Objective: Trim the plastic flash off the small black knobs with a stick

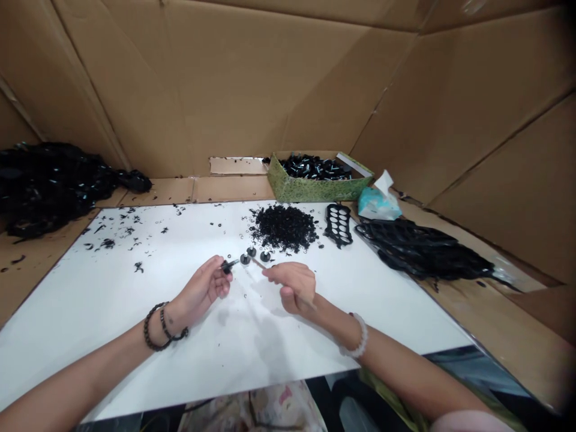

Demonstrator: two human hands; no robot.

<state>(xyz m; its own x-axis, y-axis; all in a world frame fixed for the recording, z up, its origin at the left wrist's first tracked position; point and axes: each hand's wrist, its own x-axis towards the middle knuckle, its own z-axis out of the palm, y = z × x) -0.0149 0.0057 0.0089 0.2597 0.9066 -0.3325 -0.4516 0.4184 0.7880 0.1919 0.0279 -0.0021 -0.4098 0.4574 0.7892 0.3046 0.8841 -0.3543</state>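
My left hand (202,288) pinches a small black plastic part (229,266) between its thumb and fingertips. My right hand (293,287) is shut around a thin brown-tipped tool (258,263), whose point reaches towards that part, and the hand hides the tool's handle. Several small round black plastic parts (251,252) stand on the white board (252,336) just beyond the tool's tip. A heap of black plastic trimmings (283,228) lies behind them.
A green patterned box (315,192) of black parts stands at the back, beside a tissue pack (380,204) and a black moulded frame (338,225). Large heaps of black plastic runners (54,186) (418,249) lie on both sides. Cardboard walls surround the board, and scraps litter it.
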